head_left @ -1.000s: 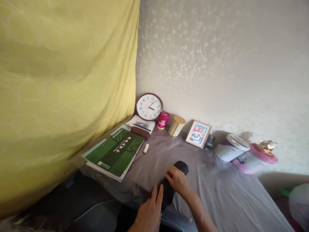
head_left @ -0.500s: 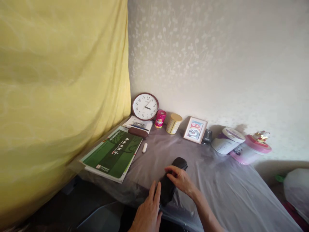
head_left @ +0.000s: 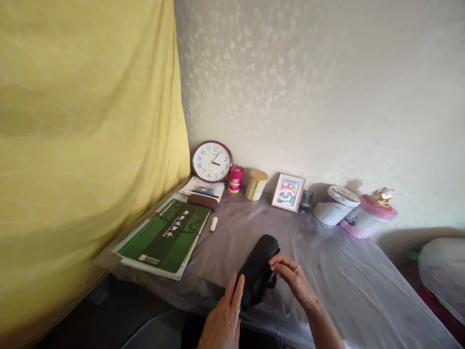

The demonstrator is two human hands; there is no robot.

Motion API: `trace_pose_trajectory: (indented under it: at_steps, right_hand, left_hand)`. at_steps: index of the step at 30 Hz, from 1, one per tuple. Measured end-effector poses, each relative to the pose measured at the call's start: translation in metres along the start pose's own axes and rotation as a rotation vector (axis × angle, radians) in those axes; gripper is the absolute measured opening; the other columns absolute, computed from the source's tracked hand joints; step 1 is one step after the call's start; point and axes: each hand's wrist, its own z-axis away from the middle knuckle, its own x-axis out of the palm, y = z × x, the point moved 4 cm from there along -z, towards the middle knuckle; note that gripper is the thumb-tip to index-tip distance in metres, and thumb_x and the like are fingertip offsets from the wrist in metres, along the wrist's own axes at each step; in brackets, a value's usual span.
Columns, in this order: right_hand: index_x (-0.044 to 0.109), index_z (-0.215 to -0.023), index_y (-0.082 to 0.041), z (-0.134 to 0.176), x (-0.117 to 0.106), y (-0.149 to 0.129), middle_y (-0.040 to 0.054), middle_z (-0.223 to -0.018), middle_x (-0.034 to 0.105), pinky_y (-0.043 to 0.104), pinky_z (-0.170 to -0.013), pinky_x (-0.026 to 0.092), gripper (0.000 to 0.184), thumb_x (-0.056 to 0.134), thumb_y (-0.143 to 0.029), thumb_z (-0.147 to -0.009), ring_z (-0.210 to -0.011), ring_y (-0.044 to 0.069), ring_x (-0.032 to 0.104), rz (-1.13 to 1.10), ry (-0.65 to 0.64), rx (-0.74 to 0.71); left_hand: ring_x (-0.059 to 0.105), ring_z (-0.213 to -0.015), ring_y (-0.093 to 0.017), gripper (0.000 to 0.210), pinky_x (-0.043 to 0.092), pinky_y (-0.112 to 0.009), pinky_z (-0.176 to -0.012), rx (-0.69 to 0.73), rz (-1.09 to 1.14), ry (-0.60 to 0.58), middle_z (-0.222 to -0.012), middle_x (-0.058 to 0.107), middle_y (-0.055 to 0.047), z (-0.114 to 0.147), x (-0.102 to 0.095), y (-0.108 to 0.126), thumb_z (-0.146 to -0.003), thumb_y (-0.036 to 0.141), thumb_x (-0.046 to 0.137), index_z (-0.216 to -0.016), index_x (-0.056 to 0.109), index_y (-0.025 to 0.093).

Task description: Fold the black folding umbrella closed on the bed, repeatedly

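A black folded umbrella (head_left: 262, 257) lies slanting on the covered table, its rounded end pointing away from me. My left hand (head_left: 223, 312) rests against its near left side with the fingers stretched out. Right of the umbrella, my right hand (head_left: 290, 278) is closed in a pinch on what looks like its strap or a loose fold of its cloth. The pinched bit is small and partly hidden by the fingers.
Left lies a green book (head_left: 163, 237) with a brown case (head_left: 202, 200) at its corner and a small white object (head_left: 213, 224) beside it. Along the wall stand a clock (head_left: 212, 161), a pink can (head_left: 236, 179), a yellow-lidded can (head_left: 256, 185), a picture frame (head_left: 288, 192) and tubs (head_left: 336, 206).
My right hand has moved from the top of the umbrella to its right side, drawing a bit of dark cloth or strap outward. My left hand stays by the near end. The view has shifted slightly.
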Motion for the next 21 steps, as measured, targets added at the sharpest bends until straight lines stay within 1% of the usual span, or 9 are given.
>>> trace_pose_trajectory:
  at_steps: [2,5,9,11,12,14,16,18,21]
  right_hand:
    - [0.066,-0.084,-0.019,0.003,-0.013,0.007,-0.0009,-0.07,0.056,0.023,-0.055,0.035,0.023,0.058,-0.039,-0.076,-0.056,0.009,0.043,-0.042,0.085,0.007]
    - [0.065,-0.086,-0.018,0.001,-0.027,0.02,-0.0015,-0.066,0.054,0.023,-0.052,0.034,0.028,0.059,-0.043,-0.075,-0.052,0.009,0.041,-0.077,0.238,-0.007]
    - [0.065,-0.088,-0.018,-0.003,-0.035,0.04,-0.0012,-0.064,0.055,0.024,-0.049,0.036,0.034,0.063,-0.045,-0.069,-0.051,0.011,0.045,-0.079,0.394,0.009]
    - [0.065,-0.088,-0.018,-0.003,-0.037,0.05,-0.0029,-0.056,0.052,0.024,-0.049,0.036,0.035,0.062,-0.046,-0.069,-0.05,0.012,0.046,-0.035,0.439,0.021]
    - [0.065,-0.089,-0.018,-0.003,-0.037,0.054,-0.0036,-0.054,0.05,0.024,-0.049,0.036,0.035,0.061,-0.046,-0.069,-0.049,0.012,0.046,-0.015,0.45,0.019]
    - [0.065,-0.089,-0.017,-0.002,-0.037,0.059,-0.0041,-0.052,0.049,0.025,-0.049,0.037,0.036,0.06,-0.047,-0.07,-0.048,0.012,0.046,-0.005,0.455,-0.002]
    - [0.065,-0.089,-0.017,-0.002,-0.037,0.061,-0.0038,-0.052,0.05,0.025,-0.049,0.037,0.037,0.059,-0.048,-0.071,-0.048,0.012,0.046,-0.024,0.456,-0.022]
    - [0.065,-0.088,-0.016,-0.002,-0.037,0.062,-0.0031,-0.054,0.052,0.025,-0.049,0.037,0.037,0.06,-0.049,-0.07,-0.048,0.011,0.046,-0.043,0.465,-0.032]
    - [0.065,-0.086,-0.016,-0.002,-0.036,0.064,-0.0019,-0.058,0.055,0.024,-0.046,0.036,0.039,0.061,-0.05,-0.067,-0.046,0.01,0.045,-0.083,0.483,-0.045]
  left_hand:
    - [0.037,-0.128,-0.016,0.084,0.039,-0.025,-0.098,0.001,-0.002,-0.008,-0.151,0.002,-0.001,0.0,-0.001,0.001,-0.069,-0.003,0.033,-0.14,-0.001,0.026]
    - [0.039,-0.127,-0.016,0.079,0.038,-0.024,-0.099,0.019,0.025,-0.001,-0.151,0.007,-0.003,-0.002,-0.002,0.0,-0.07,-0.002,0.032,-0.14,0.006,0.022]
    - [0.035,-0.129,-0.016,0.076,0.032,-0.026,-0.105,0.05,0.175,0.088,-0.148,0.024,-0.005,-0.005,-0.003,-0.014,-0.068,0.003,0.039,-0.139,0.017,0.018]
    - [0.036,-0.128,-0.016,0.069,0.029,-0.029,-0.108,0.059,0.285,0.146,-0.141,0.038,-0.006,-0.007,-0.007,-0.027,-0.07,0.009,0.042,-0.137,0.025,0.018]
    - [0.039,-0.126,-0.016,0.064,0.031,-0.031,-0.107,0.048,0.324,0.166,-0.137,0.044,-0.005,-0.008,-0.009,-0.034,-0.073,0.013,0.043,-0.135,0.029,0.019]
    - [0.043,-0.124,-0.018,0.054,0.033,-0.033,-0.106,0.023,0.314,0.228,-0.132,0.049,-0.007,-0.008,-0.017,-0.046,-0.078,0.021,0.041,-0.132,0.034,0.017]
    - [0.04,-0.126,-0.02,0.051,0.034,-0.035,-0.105,0.002,0.206,0.301,-0.136,0.043,-0.011,-0.007,-0.026,-0.052,-0.084,0.028,0.035,-0.133,0.031,0.013]
    - [0.035,-0.13,-0.021,0.052,0.036,-0.036,-0.103,-0.017,0.06,0.331,-0.143,0.031,-0.013,-0.007,-0.034,-0.051,-0.087,0.029,0.027,-0.137,0.023,0.014]
    - [0.037,-0.129,-0.021,0.056,0.043,-0.033,-0.096,-0.022,-0.131,0.258,-0.15,0.014,-0.01,-0.01,-0.037,-0.043,-0.086,0.02,0.026,-0.14,0.012,0.022]
